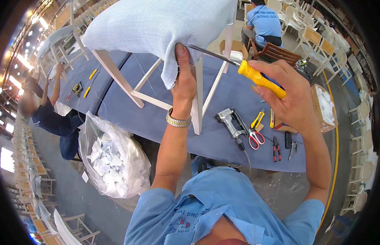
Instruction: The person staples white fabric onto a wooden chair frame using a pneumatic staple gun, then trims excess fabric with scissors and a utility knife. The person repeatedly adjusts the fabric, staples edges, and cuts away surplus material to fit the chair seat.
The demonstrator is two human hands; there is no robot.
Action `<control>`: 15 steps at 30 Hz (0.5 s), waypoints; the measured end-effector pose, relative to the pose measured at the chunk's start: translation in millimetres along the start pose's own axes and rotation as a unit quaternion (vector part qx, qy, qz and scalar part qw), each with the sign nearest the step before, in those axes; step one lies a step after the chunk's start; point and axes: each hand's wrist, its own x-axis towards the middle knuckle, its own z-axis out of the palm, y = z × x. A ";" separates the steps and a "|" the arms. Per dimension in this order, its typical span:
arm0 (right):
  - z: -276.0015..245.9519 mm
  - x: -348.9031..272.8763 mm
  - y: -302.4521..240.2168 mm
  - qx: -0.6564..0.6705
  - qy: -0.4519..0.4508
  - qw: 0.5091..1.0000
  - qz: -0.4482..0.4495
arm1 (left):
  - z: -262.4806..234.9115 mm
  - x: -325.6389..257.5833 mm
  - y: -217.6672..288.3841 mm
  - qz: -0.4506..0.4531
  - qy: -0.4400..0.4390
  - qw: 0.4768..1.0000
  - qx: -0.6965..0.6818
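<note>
A pale wooden chair frame stands on the table, its seat covered in light blue woven fabric. At the seat's near corner, my left hand grips a loose flap of that fabric, the thumb pressed on its face. My right hand is closed around the yellow handle of a screwdriver. Its long metal shaft points left, and the tip meets the fabric at the corner, just right of my left thumb. Whether the tip goes under the cloth I cannot tell.
On the blue-grey tabletop lie a staple gun, scissors, a yellow utility knife and pliers. A plastic bag of scraps stands left, a cardboard box right. Co-workers sit at left and ahead.
</note>
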 end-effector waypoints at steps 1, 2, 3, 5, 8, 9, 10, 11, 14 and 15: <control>1.3 0.3 1.0 -0.012 0.009 1.000 -0.003 | -2.1 0.5 -3.4 -0.004 -0.002 1.000 -0.001; 2.1 1.4 1.4 -0.024 0.018 1.000 -0.008 | -4.7 1.1 -5.7 -0.006 -0.002 1.000 -0.003; 3.1 1.4 1.5 -0.023 0.023 0.999 -0.009 | -11.5 4.1 -15.5 0.010 -0.011 1.000 -0.003; 5.7 -0.3 1.5 -0.021 0.029 0.999 -0.008 | -13.5 4.8 -16.9 0.022 -0.013 1.000 0.009; 0.2 2.5 0.1 -0.025 0.021 0.999 -0.004 | -6.4 0.2 -5.2 0.037 -0.010 0.998 0.056; -0.9 3.4 1.1 -0.019 0.012 1.000 -0.008 | -8.4 -0.6 -6.9 0.061 -0.023 0.995 0.077; -2.0 4.1 2.8 -0.013 0.002 1.000 -0.011 | -10.1 -0.7 -9.7 0.074 -0.025 0.994 0.082; -2.5 4.8 4.2 -0.008 -0.006 1.000 -0.013 | -11.1 -0.5 -13.4 0.087 -0.030 0.992 0.086; -3.6 8.5 4.8 -0.030 0.000 0.999 -0.028 | -8.9 1.5 -18.5 0.082 -0.016 0.995 0.061; -3.3 9.3 4.2 -0.060 0.003 0.998 -0.034 | -5.7 -1.0 -10.5 0.071 -0.013 0.996 0.058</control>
